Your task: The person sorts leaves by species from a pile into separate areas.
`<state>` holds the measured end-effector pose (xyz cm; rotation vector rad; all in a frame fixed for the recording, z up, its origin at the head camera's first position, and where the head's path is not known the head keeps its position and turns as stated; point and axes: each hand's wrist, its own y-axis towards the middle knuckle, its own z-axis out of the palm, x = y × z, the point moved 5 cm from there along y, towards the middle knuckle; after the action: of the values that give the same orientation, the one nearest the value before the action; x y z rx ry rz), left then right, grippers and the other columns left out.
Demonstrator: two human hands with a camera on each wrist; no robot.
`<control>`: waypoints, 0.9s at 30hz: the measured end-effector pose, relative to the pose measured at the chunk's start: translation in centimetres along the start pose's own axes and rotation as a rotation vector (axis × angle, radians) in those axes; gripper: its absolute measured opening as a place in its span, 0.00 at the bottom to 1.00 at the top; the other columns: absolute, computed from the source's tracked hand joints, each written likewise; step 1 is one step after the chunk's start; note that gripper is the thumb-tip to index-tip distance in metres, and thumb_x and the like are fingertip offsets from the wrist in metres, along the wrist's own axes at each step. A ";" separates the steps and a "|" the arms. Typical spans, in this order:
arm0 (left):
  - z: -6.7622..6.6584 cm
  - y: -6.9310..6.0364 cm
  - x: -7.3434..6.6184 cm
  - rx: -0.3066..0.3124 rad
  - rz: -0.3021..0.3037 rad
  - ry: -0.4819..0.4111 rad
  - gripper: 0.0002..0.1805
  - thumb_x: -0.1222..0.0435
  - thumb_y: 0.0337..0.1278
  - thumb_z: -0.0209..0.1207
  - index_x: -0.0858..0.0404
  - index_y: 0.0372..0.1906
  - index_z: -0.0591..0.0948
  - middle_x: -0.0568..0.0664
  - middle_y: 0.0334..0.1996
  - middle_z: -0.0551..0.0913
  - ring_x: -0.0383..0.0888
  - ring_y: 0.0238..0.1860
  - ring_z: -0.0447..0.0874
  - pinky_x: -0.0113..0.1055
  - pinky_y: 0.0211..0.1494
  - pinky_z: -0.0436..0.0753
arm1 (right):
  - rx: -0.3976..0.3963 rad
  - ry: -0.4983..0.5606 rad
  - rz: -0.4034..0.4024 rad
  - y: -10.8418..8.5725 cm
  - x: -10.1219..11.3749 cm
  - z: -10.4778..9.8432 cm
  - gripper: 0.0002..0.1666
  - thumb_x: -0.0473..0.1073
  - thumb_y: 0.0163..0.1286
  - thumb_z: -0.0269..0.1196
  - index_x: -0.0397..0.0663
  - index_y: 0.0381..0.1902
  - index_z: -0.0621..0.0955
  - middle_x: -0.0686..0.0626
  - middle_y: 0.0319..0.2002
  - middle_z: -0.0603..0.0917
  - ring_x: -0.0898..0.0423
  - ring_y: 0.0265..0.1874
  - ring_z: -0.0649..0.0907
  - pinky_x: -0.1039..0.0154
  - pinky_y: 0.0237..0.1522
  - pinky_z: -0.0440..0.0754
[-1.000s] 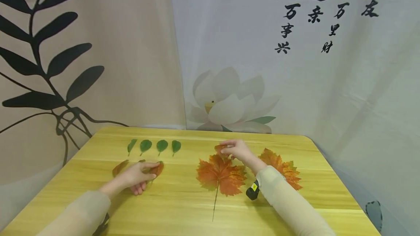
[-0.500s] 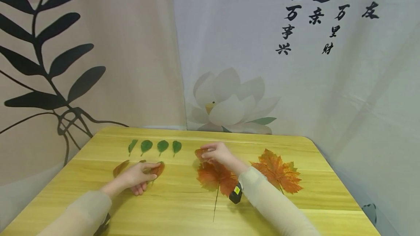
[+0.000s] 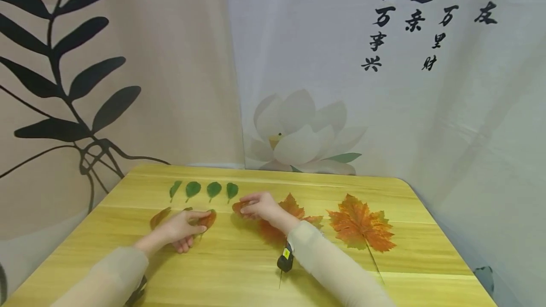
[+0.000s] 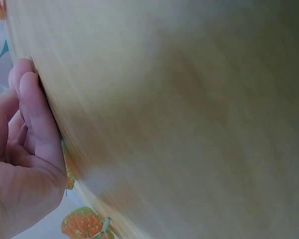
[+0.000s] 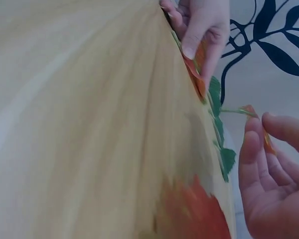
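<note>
My left hand (image 3: 181, 230) rests low over the table's left part and pinches a small orange-brown leaf (image 3: 210, 219) between thumb and fingers. Another such leaf (image 3: 159, 218) lies left of that hand, and one behind it is mostly hidden. My right hand (image 3: 265, 210) holds a small orange leaf (image 3: 240, 209) by its fingertips, above the tabletop. In the right wrist view this leaf (image 5: 267, 143) shows between thumb and fingers, its stem pointing away. Beneath the right forearm lies a large orange maple leaf (image 3: 291, 205), partly covered.
Several small green leaves (image 3: 214, 190) form a row along the back left of the wooden table (image 3: 230, 269). A second maple leaf (image 3: 360, 224) with a long stem lies at the right. Behind the table hangs a printed curtain (image 3: 298, 37).
My right hand has moved left with the small orange leaf, from over the maple leaf towards the left hand. The left hand has stayed on its leaf.
</note>
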<state>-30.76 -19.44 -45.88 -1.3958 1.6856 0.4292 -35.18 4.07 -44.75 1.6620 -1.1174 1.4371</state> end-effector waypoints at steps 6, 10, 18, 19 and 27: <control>0.1 0.1 0.0 -0.005 -0.007 0.001 0.32 0.61 0.65 0.59 0.61 0.72 0.65 0.57 0.12 0.78 0.44 0.08 0.76 0.41 0.16 0.81 | -0.010 -0.023 -0.009 0.3 -0.4 1.6 0.20 0.30 0.59 0.67 0.30 0.51 0.81 0.42 0.29 0.87 0.50 0.25 0.85 0.59 0.27 0.84; 0.1 -0.1 -0.1 -0.004 -0.008 0.004 0.32 0.61 0.65 0.60 0.62 0.72 0.64 0.57 0.12 0.78 0.43 0.08 0.76 0.41 0.16 0.81 | -0.010 -0.001 0.021 0.4 -0.5 2.7 0.20 0.29 0.58 0.68 0.30 0.49 0.82 0.42 0.26 0.86 0.54 0.21 0.84 0.61 0.26 0.84; 0.0 0.2 0.1 0.005 -0.004 0.011 0.32 0.61 0.65 0.59 0.62 0.72 0.65 0.55 0.11 0.78 0.42 0.08 0.76 0.41 0.16 0.81 | -0.013 -0.075 0.066 0.9 -1.2 4.0 0.17 0.30 0.58 0.69 0.32 0.47 0.83 0.45 0.23 0.85 0.54 0.21 0.85 0.61 0.26 0.85; 0.0 0.2 0.2 0.007 -0.004 0.010 0.32 0.61 0.65 0.60 0.62 0.72 0.65 0.55 0.11 0.78 0.42 0.08 0.76 0.41 0.16 0.81 | -0.013 -0.092 0.067 0.9 -1.2 4.1 0.16 0.30 0.58 0.69 0.32 0.46 0.83 0.46 0.22 0.85 0.54 0.20 0.85 0.61 0.25 0.85; 0.0 0.4 0.5 0.022 0.011 -0.003 0.32 0.61 0.66 0.59 0.62 0.72 0.64 0.55 0.11 0.78 0.42 0.08 0.76 0.41 0.16 0.81 | -0.013 -0.274 0.045 0.9 -0.9 4.7 0.15 0.32 0.57 0.71 0.37 0.44 0.85 0.49 0.19 0.84 0.56 0.16 0.82 0.63 0.20 0.82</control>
<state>-31.14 -19.62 -46.33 -1.3695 1.6920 0.4170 -34.05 -0.27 -46.48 1.8759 -1.3168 1.2518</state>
